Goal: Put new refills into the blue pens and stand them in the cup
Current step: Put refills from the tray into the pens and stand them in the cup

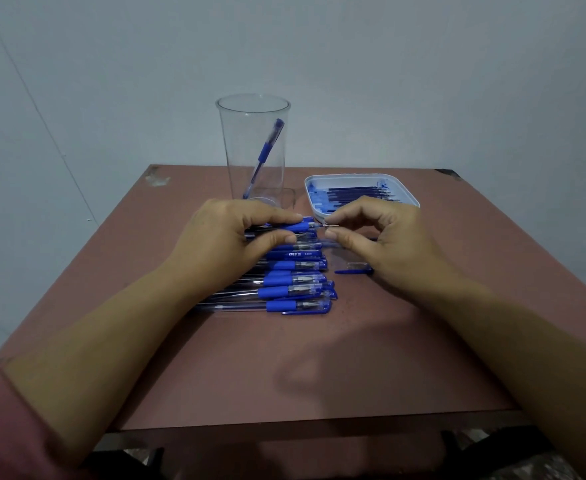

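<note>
My left hand [236,233] grips a blue pen [302,226] by its rubber grip, just above the row of several blue pens [295,282] lying on the table. My right hand [378,233] pinches the metal tip end [331,226] sticking out of that pen. A tall clear cup [255,150] stands behind my left hand with one blue pen [267,150] leaning inside. A white tray [405,195] at the back right holds several dark refills [357,194].
A blue pen cap [352,271] and a small clear part [357,264] lie on the brown table [319,368] under my right hand. A pale wall rises close behind the table. The table's front edge is near my forearms.
</note>
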A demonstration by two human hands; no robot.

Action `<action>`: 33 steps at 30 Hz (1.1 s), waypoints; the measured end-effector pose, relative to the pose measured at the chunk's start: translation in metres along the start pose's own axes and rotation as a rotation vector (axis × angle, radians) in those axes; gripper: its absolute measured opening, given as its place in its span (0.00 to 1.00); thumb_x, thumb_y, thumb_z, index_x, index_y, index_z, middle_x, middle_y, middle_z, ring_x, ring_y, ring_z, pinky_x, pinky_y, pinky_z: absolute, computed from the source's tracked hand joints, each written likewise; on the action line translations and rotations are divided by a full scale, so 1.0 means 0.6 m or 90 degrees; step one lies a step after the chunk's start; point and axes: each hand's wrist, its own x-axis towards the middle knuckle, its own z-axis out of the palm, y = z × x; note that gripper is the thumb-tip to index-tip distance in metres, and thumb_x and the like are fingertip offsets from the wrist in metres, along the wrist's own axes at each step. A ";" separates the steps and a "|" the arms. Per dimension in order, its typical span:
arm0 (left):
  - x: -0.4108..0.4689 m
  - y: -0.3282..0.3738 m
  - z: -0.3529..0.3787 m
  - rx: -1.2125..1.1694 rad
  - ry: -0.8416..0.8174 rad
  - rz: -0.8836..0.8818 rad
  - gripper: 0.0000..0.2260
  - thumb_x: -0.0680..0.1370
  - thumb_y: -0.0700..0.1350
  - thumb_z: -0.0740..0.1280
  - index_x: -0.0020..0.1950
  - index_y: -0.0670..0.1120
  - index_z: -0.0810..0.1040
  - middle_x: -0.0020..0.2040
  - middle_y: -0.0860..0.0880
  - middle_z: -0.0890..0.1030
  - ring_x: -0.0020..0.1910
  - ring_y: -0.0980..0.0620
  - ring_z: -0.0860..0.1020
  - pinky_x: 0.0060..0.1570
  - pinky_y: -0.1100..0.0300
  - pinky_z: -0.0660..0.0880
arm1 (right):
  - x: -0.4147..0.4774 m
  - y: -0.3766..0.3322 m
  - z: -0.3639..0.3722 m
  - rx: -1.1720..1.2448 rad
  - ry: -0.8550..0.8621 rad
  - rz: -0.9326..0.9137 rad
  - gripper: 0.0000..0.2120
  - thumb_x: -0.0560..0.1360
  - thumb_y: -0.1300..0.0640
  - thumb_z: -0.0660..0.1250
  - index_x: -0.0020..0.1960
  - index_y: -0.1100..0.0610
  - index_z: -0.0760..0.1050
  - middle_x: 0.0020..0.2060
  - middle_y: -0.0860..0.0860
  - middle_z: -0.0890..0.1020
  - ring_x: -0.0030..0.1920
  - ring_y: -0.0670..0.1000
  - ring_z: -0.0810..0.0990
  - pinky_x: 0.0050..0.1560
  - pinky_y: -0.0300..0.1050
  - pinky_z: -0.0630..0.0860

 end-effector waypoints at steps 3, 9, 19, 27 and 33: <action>-0.001 0.003 0.001 0.009 -0.010 0.014 0.12 0.73 0.54 0.71 0.56 0.56 0.83 0.47 0.59 0.85 0.45 0.63 0.81 0.46 0.64 0.77 | 0.001 0.002 0.003 -0.059 -0.006 -0.040 0.06 0.73 0.59 0.73 0.49 0.53 0.82 0.42 0.43 0.84 0.45 0.42 0.83 0.47 0.39 0.79; 0.000 0.001 0.000 0.014 -0.001 0.026 0.12 0.74 0.54 0.72 0.56 0.56 0.83 0.47 0.64 0.81 0.46 0.63 0.81 0.47 0.62 0.78 | 0.000 0.004 0.000 -0.121 -0.019 -0.108 0.15 0.73 0.56 0.73 0.59 0.48 0.77 0.46 0.38 0.80 0.47 0.40 0.81 0.50 0.31 0.76; -0.001 -0.002 0.001 0.009 0.000 0.023 0.12 0.74 0.54 0.72 0.56 0.56 0.83 0.48 0.62 0.83 0.46 0.64 0.81 0.47 0.59 0.79 | 0.004 0.014 -0.002 -0.222 0.006 -0.173 0.16 0.75 0.52 0.71 0.61 0.54 0.79 0.47 0.43 0.80 0.47 0.42 0.78 0.50 0.38 0.77; -0.001 0.001 0.000 0.016 -0.013 0.030 0.14 0.73 0.57 0.69 0.57 0.56 0.83 0.47 0.61 0.83 0.45 0.64 0.80 0.46 0.68 0.75 | 0.004 0.014 -0.003 -0.239 0.003 -0.192 0.12 0.75 0.53 0.70 0.57 0.55 0.81 0.45 0.48 0.83 0.44 0.45 0.79 0.47 0.42 0.76; -0.001 -0.001 0.001 0.014 -0.009 0.030 0.13 0.73 0.57 0.71 0.56 0.56 0.83 0.47 0.59 0.84 0.45 0.63 0.81 0.47 0.62 0.78 | 0.006 0.015 -0.002 -0.237 0.003 -0.201 0.06 0.76 0.56 0.70 0.51 0.56 0.82 0.42 0.47 0.82 0.43 0.45 0.78 0.45 0.42 0.76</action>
